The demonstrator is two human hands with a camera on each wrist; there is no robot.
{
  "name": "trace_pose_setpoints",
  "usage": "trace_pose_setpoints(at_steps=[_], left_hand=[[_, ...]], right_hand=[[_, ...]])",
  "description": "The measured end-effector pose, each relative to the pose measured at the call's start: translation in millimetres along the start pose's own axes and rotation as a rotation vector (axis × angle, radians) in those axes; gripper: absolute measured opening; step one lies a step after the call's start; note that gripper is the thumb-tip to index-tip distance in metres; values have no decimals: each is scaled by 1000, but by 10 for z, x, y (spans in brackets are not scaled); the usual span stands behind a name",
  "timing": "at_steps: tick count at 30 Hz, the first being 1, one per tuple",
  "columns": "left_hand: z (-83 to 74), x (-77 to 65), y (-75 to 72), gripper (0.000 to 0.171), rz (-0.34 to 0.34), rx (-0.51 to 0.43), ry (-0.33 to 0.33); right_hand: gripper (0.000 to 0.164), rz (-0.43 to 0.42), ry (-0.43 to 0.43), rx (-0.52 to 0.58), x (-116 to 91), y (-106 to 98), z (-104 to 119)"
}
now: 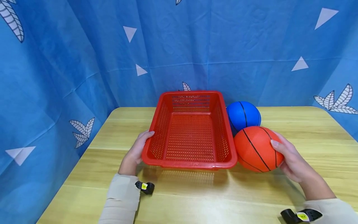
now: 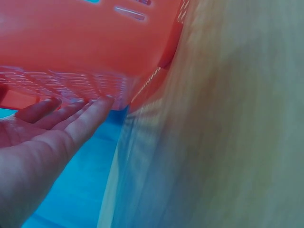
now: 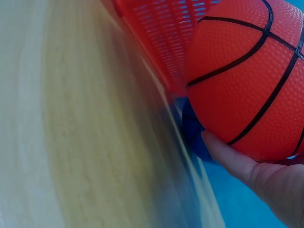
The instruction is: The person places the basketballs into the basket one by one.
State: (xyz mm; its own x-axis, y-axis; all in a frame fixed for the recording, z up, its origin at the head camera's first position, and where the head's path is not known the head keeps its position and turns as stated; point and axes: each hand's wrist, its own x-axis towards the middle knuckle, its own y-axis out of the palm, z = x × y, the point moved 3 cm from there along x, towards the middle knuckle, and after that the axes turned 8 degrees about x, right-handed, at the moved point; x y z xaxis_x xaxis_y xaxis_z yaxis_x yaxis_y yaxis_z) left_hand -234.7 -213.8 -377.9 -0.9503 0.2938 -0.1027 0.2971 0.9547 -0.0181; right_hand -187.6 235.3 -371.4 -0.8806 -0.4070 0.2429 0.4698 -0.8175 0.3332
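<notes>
A red plastic basket (image 1: 190, 164) with slotted walls stands at the middle of the table, nothing inside it. My left hand (image 1: 137, 148) holds its left side, thumb at the rim; the left wrist view shows the fingers (image 2: 90, 116) stretched along the outer wall. On the right, my right hand (image 1: 293, 158) grips an orange-red toy basketball (image 1: 258, 149) with black lines, the thumb on top and the other fingers mostly hidden behind it. This ball overlaps the basket's right front corner in the head view. Behind it a blue ball (image 1: 241, 113) sits beside the basket's right wall.
The light wooden table (image 1: 179, 199) ends at the back against a blue curtain (image 1: 235, 40) with white triangles and leaves. The curtain also hangs along the left side. Each wrist carries a small black camera (image 1: 146, 187) over a pale sleeve (image 1: 121, 199).
</notes>
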Motion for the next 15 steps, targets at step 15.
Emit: trace_pose_setpoints(at_steps=[15], left_hand=[[0,9,5,49,-18,2,-11]], right_hand=[[44,-6,-99,48,-14,-21,128]])
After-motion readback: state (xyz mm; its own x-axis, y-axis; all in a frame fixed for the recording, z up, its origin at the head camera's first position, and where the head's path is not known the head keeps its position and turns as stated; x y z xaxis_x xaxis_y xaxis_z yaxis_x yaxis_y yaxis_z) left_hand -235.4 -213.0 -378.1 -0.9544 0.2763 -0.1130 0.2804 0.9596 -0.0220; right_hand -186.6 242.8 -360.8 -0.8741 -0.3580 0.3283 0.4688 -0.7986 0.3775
